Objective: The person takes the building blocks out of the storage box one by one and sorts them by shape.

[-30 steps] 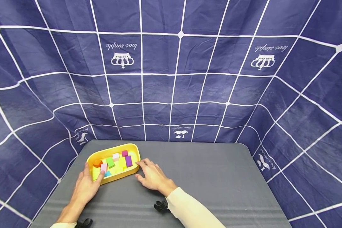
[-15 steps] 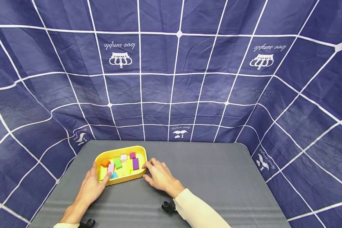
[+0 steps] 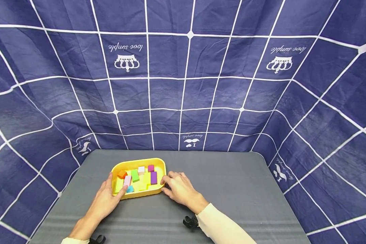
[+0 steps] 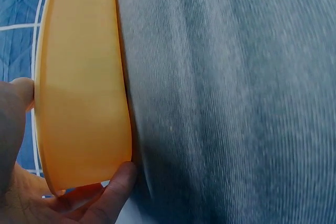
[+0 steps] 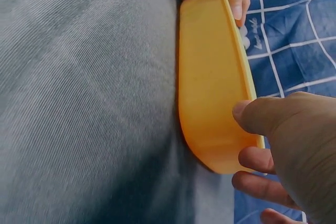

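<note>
A yellow tray [image 3: 139,160] sits on the grey table [image 3: 231,189], left of centre. Inside it lie several small blocks, among them an orange one [image 3: 122,174], a green one [image 3: 135,175], a purple one [image 3: 154,177] and a pink one [image 3: 127,180]. My left hand [image 3: 111,193] grips the tray's left end, thumb over the rim. My right hand [image 3: 167,184] holds the right end, thumb on the outer wall and fingers curled round the corner. The left wrist view shows the tray wall [image 4: 79,93], as does the right wrist view [image 5: 210,87].
Dark blue cloth with a white grid [image 3: 189,78] hangs behind the table and down both sides. Grey tabletop stretches to the right of the tray and in front of it. Black wrist-camera straps [image 3: 189,222] show at my forearms.
Both hands have slid the yellow tray to the right across the table, keeping their places at its two ends.
</note>
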The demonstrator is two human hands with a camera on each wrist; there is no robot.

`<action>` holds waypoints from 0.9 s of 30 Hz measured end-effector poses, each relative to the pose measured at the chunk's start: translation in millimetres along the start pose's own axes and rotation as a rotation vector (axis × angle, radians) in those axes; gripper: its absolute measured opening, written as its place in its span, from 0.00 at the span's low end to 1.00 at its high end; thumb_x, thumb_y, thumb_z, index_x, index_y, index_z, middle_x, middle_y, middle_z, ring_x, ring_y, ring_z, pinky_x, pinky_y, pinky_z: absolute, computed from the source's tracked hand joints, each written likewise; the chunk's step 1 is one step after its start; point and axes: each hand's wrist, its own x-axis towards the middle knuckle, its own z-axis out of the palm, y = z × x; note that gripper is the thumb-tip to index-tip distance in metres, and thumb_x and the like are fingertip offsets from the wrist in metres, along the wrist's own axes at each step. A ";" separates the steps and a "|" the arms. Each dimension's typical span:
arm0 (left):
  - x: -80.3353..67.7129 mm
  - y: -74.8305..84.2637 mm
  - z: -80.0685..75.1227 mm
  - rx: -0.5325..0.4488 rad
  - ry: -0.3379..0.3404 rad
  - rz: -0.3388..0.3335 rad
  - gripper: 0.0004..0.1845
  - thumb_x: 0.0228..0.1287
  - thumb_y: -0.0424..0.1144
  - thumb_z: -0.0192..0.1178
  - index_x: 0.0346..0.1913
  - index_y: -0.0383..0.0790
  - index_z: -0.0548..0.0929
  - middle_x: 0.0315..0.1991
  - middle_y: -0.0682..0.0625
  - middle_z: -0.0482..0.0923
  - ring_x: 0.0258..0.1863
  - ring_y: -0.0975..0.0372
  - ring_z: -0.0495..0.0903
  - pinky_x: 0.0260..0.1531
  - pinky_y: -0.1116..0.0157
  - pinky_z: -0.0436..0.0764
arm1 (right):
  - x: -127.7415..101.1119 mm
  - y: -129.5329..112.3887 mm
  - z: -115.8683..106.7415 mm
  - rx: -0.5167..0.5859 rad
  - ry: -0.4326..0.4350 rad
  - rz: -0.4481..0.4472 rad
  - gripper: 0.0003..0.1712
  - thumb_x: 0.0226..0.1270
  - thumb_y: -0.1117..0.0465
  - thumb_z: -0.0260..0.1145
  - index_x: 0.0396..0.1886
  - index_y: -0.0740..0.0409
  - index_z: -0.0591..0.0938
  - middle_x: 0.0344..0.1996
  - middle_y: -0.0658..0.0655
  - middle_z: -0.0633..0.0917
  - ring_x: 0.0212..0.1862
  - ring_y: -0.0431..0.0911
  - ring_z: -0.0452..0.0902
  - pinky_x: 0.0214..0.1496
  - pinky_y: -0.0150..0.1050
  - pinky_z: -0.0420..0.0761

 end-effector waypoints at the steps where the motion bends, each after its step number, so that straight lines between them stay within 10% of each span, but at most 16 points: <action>1: -0.9 1.2 1.2 -0.001 0.005 0.013 0.60 0.87 0.66 0.61 0.93 0.22 0.44 0.85 0.15 0.60 0.84 0.21 0.66 0.83 0.25 0.68 | -1.6 1.1 -0.7 -0.001 0.004 -0.002 0.10 0.80 0.48 0.81 0.54 0.40 0.92 0.46 0.44 0.90 0.50 0.41 0.90 0.70 0.48 0.86; 27: -8.4 47.6 35.1 -0.052 -0.011 0.145 0.64 0.79 0.67 0.72 0.93 0.25 0.53 0.72 0.26 0.76 0.70 0.36 0.85 0.73 0.34 0.84 | -61.7 42.3 -18.0 -0.009 0.123 -0.008 0.16 0.73 0.38 0.84 0.41 0.40 0.91 0.33 0.43 0.87 0.37 0.33 0.81 0.56 0.45 0.86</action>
